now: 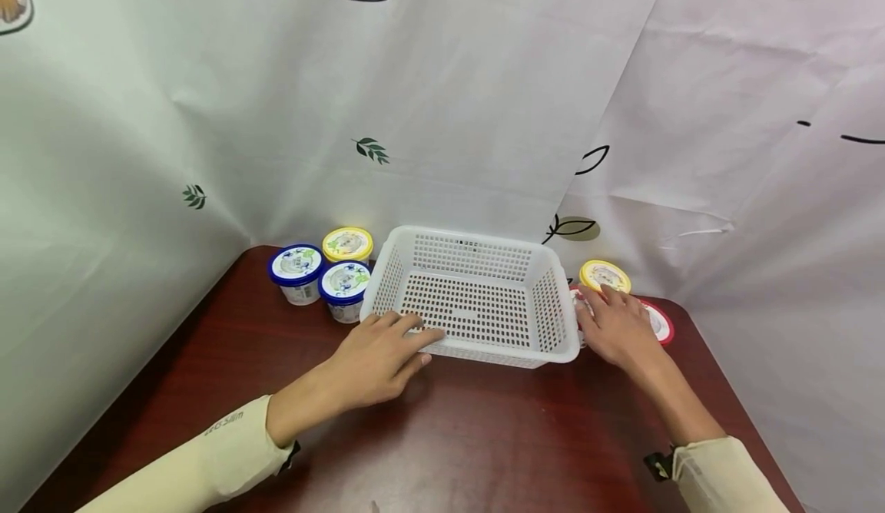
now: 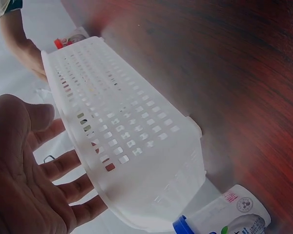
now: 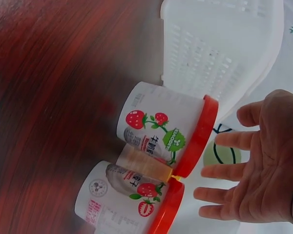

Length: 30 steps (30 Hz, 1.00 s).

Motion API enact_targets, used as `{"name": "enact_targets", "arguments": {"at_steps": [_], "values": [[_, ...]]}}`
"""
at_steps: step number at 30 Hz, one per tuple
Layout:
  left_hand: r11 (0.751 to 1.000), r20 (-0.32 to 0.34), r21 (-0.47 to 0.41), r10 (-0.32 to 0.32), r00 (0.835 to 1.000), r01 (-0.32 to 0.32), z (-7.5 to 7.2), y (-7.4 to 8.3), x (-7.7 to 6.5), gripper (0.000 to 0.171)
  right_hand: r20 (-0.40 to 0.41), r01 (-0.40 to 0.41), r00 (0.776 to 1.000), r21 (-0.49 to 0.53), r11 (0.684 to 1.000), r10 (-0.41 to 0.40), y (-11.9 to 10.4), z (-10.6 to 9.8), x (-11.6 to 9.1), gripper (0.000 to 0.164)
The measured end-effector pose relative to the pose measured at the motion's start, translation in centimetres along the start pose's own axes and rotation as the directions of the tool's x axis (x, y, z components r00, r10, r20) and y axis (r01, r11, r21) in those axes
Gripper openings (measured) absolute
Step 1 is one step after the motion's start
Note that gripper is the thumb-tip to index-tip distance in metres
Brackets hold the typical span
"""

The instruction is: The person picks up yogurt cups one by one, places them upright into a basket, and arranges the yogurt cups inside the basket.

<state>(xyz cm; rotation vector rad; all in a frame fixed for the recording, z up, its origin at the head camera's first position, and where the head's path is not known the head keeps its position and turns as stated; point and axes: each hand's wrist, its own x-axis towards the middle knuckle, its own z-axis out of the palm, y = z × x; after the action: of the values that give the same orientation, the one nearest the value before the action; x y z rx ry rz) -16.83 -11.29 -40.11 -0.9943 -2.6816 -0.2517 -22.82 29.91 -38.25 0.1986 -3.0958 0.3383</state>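
Note:
A white perforated plastic basket point(image 1: 470, 348) stands near the back of the table, nothing inside it. My left hand point(image 1: 376, 355) is at its near rim, fingers loosely extended over the edge; in the left wrist view the thumb sits apart from the basket wall point(image 2: 136, 117). My right hand point(image 1: 615, 325) is over the tubs right of the basket. Seen from the right wrist, its fingers point(image 3: 229, 171) are spread and fairly straight, just off the red lid of a strawberry-printed tub point(image 3: 158, 124). A second red-lidded tub point(image 3: 127, 200) stands beside it.
A yellow-lidded tub point(image 1: 604, 273) is behind the right hand. Left of the basket stand two blue-lidded tubs, one outer point(image 1: 296, 267) and one inner point(image 1: 344, 286), plus a yellow-lidded tub point(image 1: 348, 244). A white printed curtain point(image 1: 484, 114) hangs behind the dark red table point(image 1: 484, 436).

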Motion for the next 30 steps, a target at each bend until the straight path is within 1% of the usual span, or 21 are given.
{"name": "enact_targets", "arguments": {"at_steps": [6, 13, 19, 24, 30], "values": [[0.997, -0.055, 0.067, 0.044, 0.998, -0.041, 0.1, 0.1, 0.0, 0.036, 0.026, -0.042, 0.999, -0.008, 0.999, 0.043, 0.8, 0.0, 0.0, 0.062], [0.99, -0.069, 0.125, 0.071, 0.995, -0.063, 0.0, -0.2, 0.0, 0.059, 0.038, -0.062, 0.997, -0.014, 0.998, 0.062, 1.6, -0.3, -0.1, 0.062], [0.98, -0.097, 0.166, 0.126, 0.987, -0.109, 0.0, -0.7, 0.1, 0.061, 0.02, -0.076, 0.997, -0.028, 0.997, 0.077, 2.3, -0.4, -0.1, 0.064], [0.972, -0.121, 0.184, 0.171, 0.978, -0.147, 0.1, -1.1, 0.2, 0.07, 0.022, -0.1, 0.995, -0.024, 0.995, 0.101, 3.3, -0.5, -0.3, 0.067], [0.969, -0.112, 0.184, 0.188, 0.976, -0.166, 0.1, -1.4, 0.2, 0.075, 0.017, -0.117, 0.993, -0.021, 0.993, 0.118, 4.5, -0.6, -0.5, 0.067]]}}
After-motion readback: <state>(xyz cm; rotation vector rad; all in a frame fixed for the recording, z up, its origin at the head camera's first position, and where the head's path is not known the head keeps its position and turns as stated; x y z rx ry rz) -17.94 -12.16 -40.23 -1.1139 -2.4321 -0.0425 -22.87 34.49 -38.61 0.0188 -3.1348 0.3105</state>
